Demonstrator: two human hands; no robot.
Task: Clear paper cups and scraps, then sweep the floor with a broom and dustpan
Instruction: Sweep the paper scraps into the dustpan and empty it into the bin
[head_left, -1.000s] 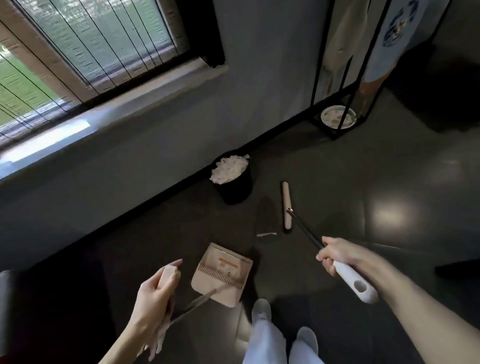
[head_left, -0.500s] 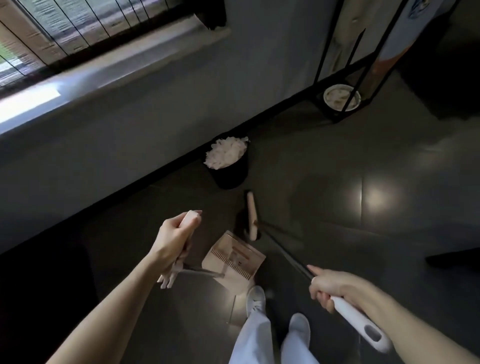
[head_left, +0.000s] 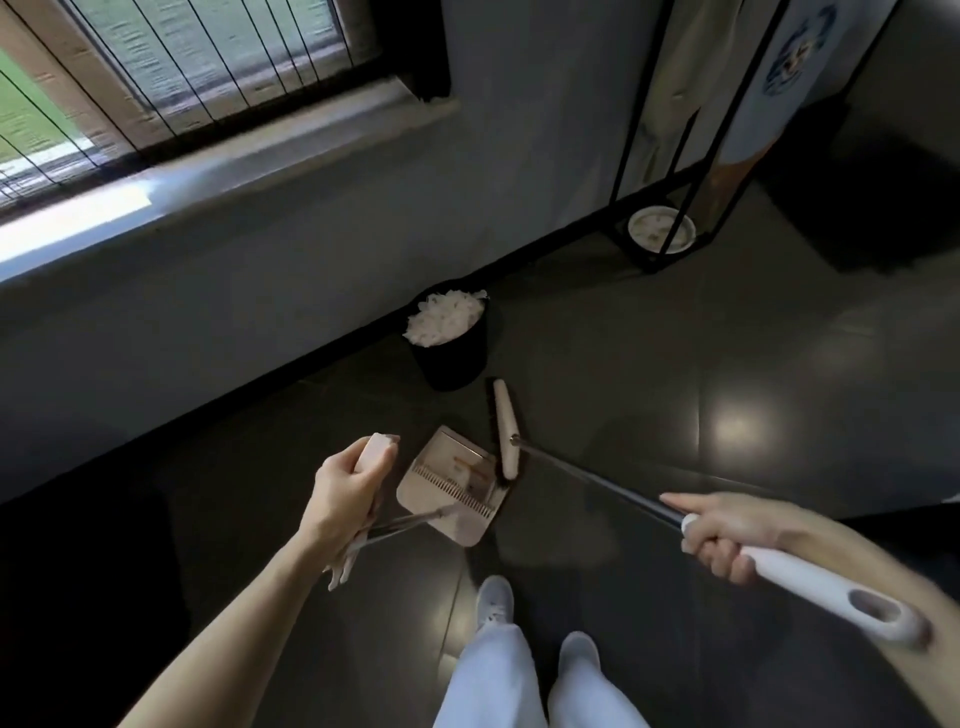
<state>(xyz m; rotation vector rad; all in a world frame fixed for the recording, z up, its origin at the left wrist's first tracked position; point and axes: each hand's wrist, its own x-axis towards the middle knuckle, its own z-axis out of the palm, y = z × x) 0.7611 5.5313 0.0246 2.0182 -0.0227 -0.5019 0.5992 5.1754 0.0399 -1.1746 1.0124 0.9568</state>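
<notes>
Head view, looking down at a dark glossy tiled floor (head_left: 727, 374) beside a grey wall. The left hand (head_left: 345, 491) is wrapped round the pale grip at the top of a thin metal stem that runs down to a beige plastic dustpan (head_left: 441, 499), which sits on the floor just beyond the person's white shoes (head_left: 496, 597). The right hand (head_left: 727, 532) is curled round the white handle of a long broom (head_left: 810, 577), with the forefinger laid straight along the dark shaft. The broom's cream, bar-shaped head (head_left: 506, 434) lies against the right-hand far edge of the pan, seemingly touching it. Whether any scrap sits in the pan is too blurred to tell. A round black bin heaped with crumpled white paper (head_left: 449, 338) stands just beyond, against the wall. This looks like the sweeping step, with debris being drawn into the pan. The next move likely calls for holding the pan's lip flat on the tiles while the bristles pull across it, then lifting the pan level to tip it into the nearby bin.
</notes>
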